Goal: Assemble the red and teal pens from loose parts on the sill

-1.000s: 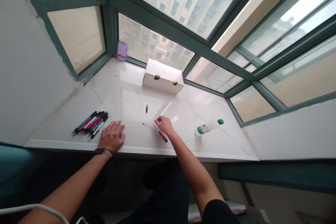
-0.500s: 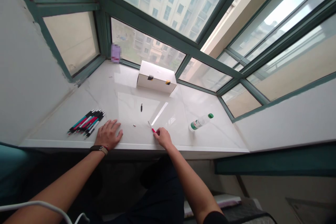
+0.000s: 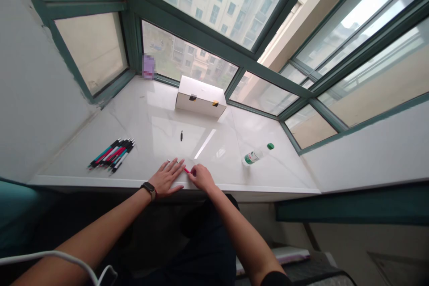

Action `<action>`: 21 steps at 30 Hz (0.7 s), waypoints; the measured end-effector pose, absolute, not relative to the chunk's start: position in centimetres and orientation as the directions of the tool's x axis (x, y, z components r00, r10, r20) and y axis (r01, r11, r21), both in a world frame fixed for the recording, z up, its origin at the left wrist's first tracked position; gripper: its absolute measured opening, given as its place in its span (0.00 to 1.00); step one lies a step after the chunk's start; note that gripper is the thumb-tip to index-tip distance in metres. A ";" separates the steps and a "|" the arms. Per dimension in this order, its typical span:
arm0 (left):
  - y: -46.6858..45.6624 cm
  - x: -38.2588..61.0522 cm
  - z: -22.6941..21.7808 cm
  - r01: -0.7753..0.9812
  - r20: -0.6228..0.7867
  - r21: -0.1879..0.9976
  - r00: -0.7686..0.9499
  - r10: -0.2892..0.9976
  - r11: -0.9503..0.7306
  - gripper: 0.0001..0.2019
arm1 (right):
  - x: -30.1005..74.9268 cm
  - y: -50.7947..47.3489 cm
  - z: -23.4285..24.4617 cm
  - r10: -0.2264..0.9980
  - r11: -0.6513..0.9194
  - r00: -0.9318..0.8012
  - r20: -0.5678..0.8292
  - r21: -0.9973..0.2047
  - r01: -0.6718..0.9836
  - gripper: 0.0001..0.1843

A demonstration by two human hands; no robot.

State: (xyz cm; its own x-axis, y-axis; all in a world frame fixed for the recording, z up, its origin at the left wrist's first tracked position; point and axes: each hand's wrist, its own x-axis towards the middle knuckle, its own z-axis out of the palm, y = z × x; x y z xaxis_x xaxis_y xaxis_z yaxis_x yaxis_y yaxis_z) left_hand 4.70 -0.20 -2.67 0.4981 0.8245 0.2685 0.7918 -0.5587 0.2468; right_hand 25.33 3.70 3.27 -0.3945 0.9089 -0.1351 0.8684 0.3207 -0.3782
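My right hand [image 3: 201,177] pinches a red pen part [image 3: 187,170] low over the counter, near its front edge. In the earlier frame a thin refill juts from that part; now its far end is partly hidden behind the fingers. Just left of it, my left hand [image 3: 167,178] lies flat with fingers stretched, its fingertips close to the red part. A small metal piece [image 3: 168,161] shows at the fingertips. Farther back a short black pen part [image 3: 181,136] lies alone. A row of assembled pens [image 3: 112,154], black, red, white and teal, is on the left.
On the white counter [image 3: 161,134], a white box [image 3: 201,100] stands at the back by the window. A clear bottle with a green cap [image 3: 256,155] stands on the right. A white cable [image 3: 50,257] crosses my left forearm.
My left hand has moved right, from beside the pens to beside my right hand. My right hand has shifted slightly left with the red pen part, which now points left.
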 end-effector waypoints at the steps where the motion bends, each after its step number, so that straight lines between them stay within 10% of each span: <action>1: -0.2 4.7 -2.8 0.792 0.262 0.247 0.501 0.825 -0.559 0.40 | 25.7 3.7 3.4 0.902 0.334 -0.409 -0.141 -0.374 0.865 0.09; 21: -0.7 4.0 -1.4 0.779 0.320 0.259 0.489 0.812 -0.571 0.33 | 30.1 9.3 5.2 0.964 0.085 -0.183 -0.195 -0.424 0.902 0.14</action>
State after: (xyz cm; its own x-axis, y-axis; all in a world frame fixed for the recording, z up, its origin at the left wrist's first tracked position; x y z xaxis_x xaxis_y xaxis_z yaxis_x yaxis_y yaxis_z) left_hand 4.03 -0.65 -1.38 0.4890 0.8115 0.3198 0.7789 -0.5713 0.2588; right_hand 30.13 9.33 5.17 -0.1828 0.9637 -0.1948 0.9015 0.0853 -0.4242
